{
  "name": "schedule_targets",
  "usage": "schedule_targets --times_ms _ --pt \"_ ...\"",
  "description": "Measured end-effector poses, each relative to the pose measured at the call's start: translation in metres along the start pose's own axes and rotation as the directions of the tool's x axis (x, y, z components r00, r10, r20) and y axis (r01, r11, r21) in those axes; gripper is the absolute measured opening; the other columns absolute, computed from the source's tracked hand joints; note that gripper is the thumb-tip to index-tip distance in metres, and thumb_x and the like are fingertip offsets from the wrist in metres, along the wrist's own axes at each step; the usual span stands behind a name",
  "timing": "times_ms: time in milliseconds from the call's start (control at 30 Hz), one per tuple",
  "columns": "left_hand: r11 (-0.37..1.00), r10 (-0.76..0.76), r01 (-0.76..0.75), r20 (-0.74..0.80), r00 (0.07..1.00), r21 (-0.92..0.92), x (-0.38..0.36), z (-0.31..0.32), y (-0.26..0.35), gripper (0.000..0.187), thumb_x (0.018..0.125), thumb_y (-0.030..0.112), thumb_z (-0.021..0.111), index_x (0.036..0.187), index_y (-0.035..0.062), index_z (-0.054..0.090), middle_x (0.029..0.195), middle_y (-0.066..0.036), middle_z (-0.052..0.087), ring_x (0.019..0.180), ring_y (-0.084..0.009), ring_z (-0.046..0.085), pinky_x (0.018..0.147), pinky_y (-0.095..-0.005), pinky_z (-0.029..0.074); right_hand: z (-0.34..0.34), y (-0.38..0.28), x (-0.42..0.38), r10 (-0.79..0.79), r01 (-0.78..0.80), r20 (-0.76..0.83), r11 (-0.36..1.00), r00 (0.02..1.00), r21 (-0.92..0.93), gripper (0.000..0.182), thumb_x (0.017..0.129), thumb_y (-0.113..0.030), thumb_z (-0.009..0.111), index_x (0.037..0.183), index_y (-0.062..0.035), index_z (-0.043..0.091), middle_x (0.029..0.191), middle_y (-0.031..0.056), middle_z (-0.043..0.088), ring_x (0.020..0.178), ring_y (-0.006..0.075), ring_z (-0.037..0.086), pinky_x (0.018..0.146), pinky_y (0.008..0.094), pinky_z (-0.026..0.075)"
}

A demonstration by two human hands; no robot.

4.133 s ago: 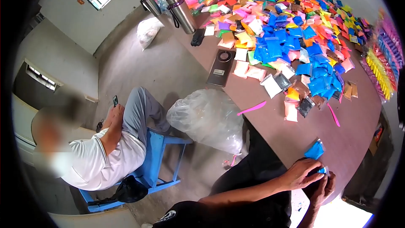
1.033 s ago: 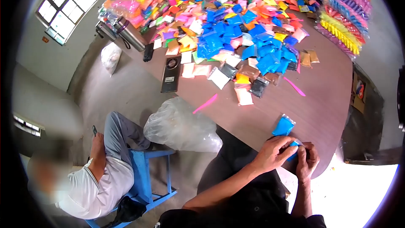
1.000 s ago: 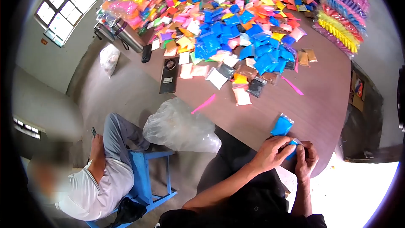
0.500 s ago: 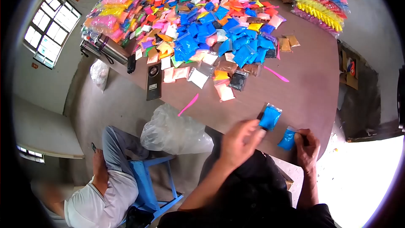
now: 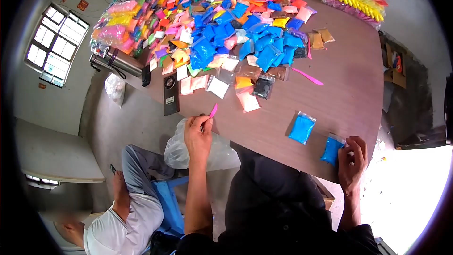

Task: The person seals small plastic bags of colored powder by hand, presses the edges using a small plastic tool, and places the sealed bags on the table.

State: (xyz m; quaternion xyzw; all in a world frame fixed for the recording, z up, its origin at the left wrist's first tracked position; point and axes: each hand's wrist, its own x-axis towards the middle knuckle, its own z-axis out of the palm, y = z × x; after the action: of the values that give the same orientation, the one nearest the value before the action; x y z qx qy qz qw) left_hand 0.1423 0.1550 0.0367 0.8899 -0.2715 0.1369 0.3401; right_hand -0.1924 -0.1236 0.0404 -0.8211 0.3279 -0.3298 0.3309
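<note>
Your hands are wide apart. Your left hand (image 5: 198, 134) pinches a pink stick (image 5: 213, 111) at the tabletop's (image 5: 271, 113) near-left edge. Your right hand (image 5: 354, 160), fingers curled, touches the right edge of a blue packet (image 5: 332, 150) at near right; you cannot tell whether it grips. Just left lies a second blue packet (image 5: 302, 129). Beyond, a dark phone (image 5: 171, 95) lies left, another pink stick (image 5: 307, 76) right, and a heap of colorful packets (image 5: 231, 23) far.
</note>
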Motion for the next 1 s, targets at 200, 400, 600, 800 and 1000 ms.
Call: schedule_targets --times_ms 200,400,600,800,1000 --pt "0.993 -0.006 0.005 -0.009 1.0 -0.115 0.002 0.002 -0.007 0.011 0.087 0.006 0.076 0.097 0.0032 0.074 0.087 -0.01 0.066 0.077 -0.0221 0.063 0.068 -0.0339 0.051 -0.009 -0.01 -0.018 -0.128 0.131 0.122 0.991 0.984 -0.017 0.023 0.085 0.008 0.066 0.108 0.0019 0.064 0.115 0.0161 0.059 0.088 0.0231 0.064 0.068 0.0285 0.053" --pt "0.994 -0.043 0.044 0.007 0.999 -0.1 0.0 0.007 -0.02 0.01 0.087 0.007 0.076 0.097 0.0045 0.075 0.085 -0.01 0.065 0.074 -0.0207 0.063 0.067 -0.0327 0.05 -0.006 0.001 -0.034 -0.005 -0.002 0.046 0.986 0.999 0.164 0.019 0.093 -0.001 0.058 0.11 0.0057 0.062 0.117 0.017 0.056 0.109 0.0285 0.057 0.091 0.0354 0.047" --pt "0.992 -0.055 0.054 -0.01 0.998 -0.111 0.002 0.009 -0.015 0.01 0.088 0.011 0.076 0.097 0.0068 0.076 0.085 -0.011 0.066 0.076 -0.0244 0.066 0.068 -0.0361 0.053 -0.007 0.008 -0.04 -0.022 0.037 -0.084 0.982 0.996 0.183 0.023 0.1 -0.006 0.052 0.119 0.0029 0.062 0.125 0.0189 0.055 0.116 0.0304 0.054 0.102 0.0402 0.043" --pt "0.996 0.027 -0.038 -0.126 0.992 -0.081 0.006 0.007 -0.014 0.007 0.09 0.015 0.073 0.093 0.0094 0.072 0.084 -0.012 0.066 0.081 -0.0341 0.065 0.071 -0.0444 0.053 0.036 -0.035 -0.035 -0.089 0.125 -0.099 0.884 0.991 0.451 0.029 0.101 -0.015 0.053 0.122 0.0038 0.061 0.125 0.0147 0.061 0.108 0.0222 0.057 0.096 0.0365 0.046" --pt "0.988 -0.065 0.0 -0.419 0.906 -0.153 -0.034 -0.01 0.006 0.015 0.092 0.016 0.071 0.102 0.0047 0.069 0.095 -0.013 0.07 0.084 -0.0344 0.067 0.074 -0.0438 0.054 0.109 -0.174 -0.025 -0.151 -0.63 0.655 0.183 0.74 0.755 0.047 0.088 0.006 0.051 0.134 -0.0031 0.055 0.139 0.0162 0.059 0.125 0.031 0.061 0.085 0.0392 0.057"
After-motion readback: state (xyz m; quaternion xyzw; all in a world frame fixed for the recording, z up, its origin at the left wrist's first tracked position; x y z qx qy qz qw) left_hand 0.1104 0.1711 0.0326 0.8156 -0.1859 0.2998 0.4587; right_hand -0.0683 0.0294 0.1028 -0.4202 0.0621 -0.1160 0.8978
